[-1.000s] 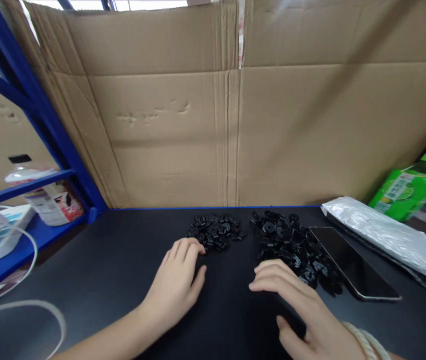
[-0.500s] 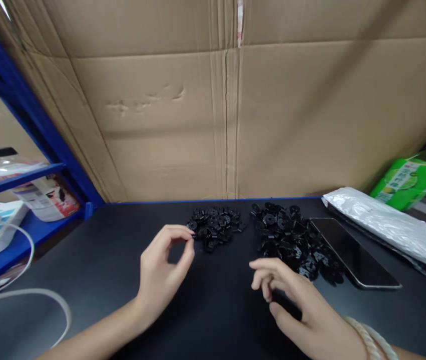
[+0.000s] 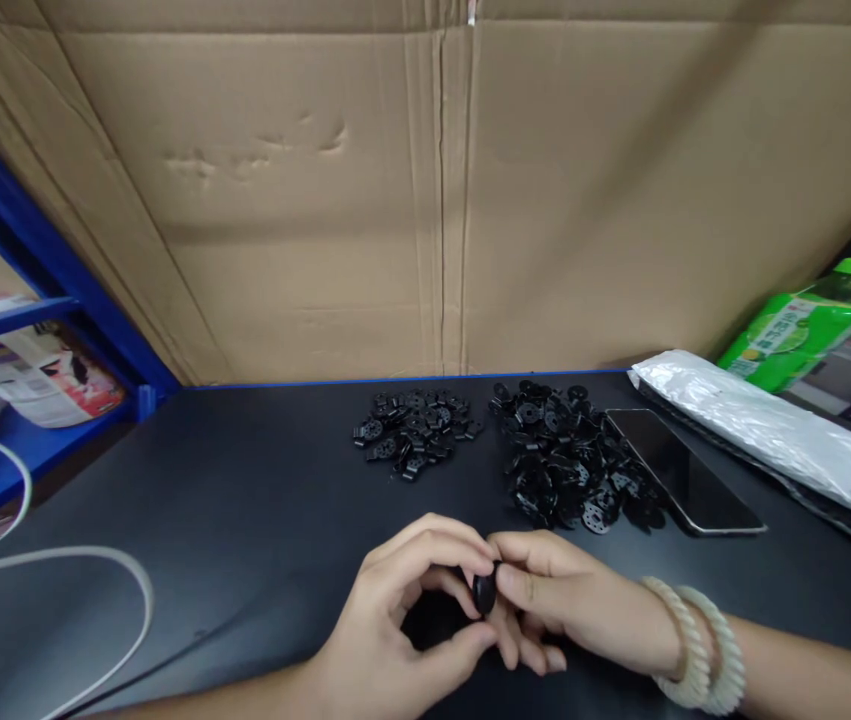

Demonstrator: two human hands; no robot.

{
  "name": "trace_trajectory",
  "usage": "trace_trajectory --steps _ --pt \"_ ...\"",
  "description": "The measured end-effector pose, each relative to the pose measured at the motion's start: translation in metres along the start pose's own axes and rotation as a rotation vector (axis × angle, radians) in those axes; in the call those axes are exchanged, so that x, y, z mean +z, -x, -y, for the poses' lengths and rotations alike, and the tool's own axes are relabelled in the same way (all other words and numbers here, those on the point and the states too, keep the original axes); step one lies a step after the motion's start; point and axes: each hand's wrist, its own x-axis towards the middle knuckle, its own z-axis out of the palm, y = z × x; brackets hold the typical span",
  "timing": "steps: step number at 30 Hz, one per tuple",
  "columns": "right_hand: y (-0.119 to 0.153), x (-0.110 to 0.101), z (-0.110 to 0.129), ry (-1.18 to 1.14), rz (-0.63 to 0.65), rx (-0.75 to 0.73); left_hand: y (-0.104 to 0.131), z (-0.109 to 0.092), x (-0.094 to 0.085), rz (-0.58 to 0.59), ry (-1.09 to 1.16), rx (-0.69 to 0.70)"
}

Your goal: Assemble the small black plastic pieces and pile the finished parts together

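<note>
A small black round plastic part (image 3: 484,593) is held up between my two hands near the front of the table. My right hand (image 3: 582,600) pinches its edge between thumb and index finger, the other fingers curled below. From the other side, my left hand (image 3: 402,610) curls round with its fingertips on the part. Beyond the hands lie two heaps of black pieces. The left heap (image 3: 421,430) is smaller and holds perforated pieces with small clip-like ends. In the right heap (image 3: 567,455), many round perforated discs are piled up.
A phone (image 3: 684,470) lies right of the bigger heap, beside a silver plastic package (image 3: 755,440) and a green bottle (image 3: 800,335). Cardboard (image 3: 305,230) stands behind the black table (image 3: 245,470). At left are a blue rack (image 3: 50,240) and a white cable (image 3: 144,590).
My left hand has come back from the smaller heap toward me and to the right. My right hand has closed, and both now meet at the black part. The view has tilted down slightly.
</note>
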Motion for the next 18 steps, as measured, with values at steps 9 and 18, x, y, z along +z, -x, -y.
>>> trace_trajectory --steps 9,18 --pt "-0.002 0.008 0.016 -0.211 -0.01 -0.062 -0.005 0.001 0.002 -0.05 -0.145 0.06" --pt "-0.007 0.008 0.015 -0.156 0.007 -0.031 -0.005 0.003 0.006 0.028 -0.197 0.039"
